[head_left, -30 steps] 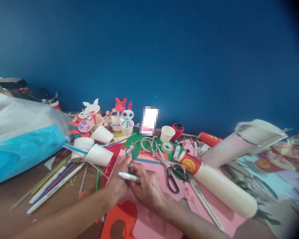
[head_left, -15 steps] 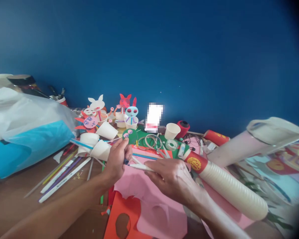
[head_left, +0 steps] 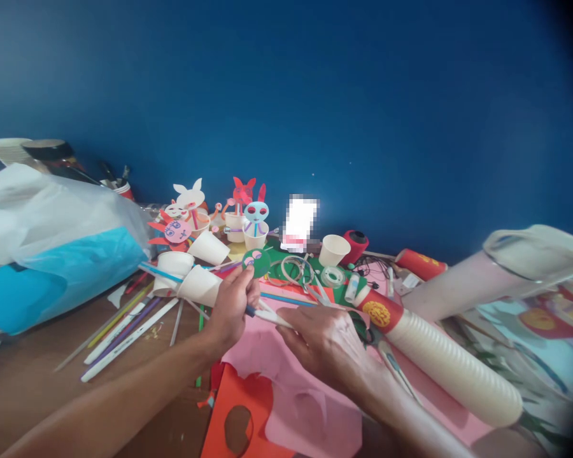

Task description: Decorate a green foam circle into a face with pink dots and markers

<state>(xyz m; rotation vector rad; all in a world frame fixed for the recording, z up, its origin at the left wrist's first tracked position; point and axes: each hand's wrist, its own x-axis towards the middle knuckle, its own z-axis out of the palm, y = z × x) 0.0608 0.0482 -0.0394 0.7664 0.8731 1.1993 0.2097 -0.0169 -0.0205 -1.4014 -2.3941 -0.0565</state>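
My left hand [head_left: 229,308] is closed, pinching a round green paper face [head_left: 260,264] with pink eyes between thumb and fingers. The face stands upright above the thumb. In my right hand [head_left: 322,337], closed around its barrel, is a white marker [head_left: 274,317] pointing left. Its dark end meets the lower fingers of my left hand, where a dark cap seems to sit; the fingers partly hide that spot. Beneath both hands lies cut pink paper [head_left: 310,413] over an orange sheet [head_left: 229,388] with a round hole.
Paper cups with animal faces [head_left: 256,213] stand at the back by a lit phone [head_left: 300,221]. White cups [head_left: 198,284] and several markers [head_left: 124,346] lie left, beside a plastic bag [head_left: 67,229]. A tape roll [head_left: 333,276] and a long cup stack [head_left: 449,356] are right.
The marker's tip has met the dark cap at my left fingers; a small gap showed there before. The green face stays in my left hand. The view has shifted slightly.
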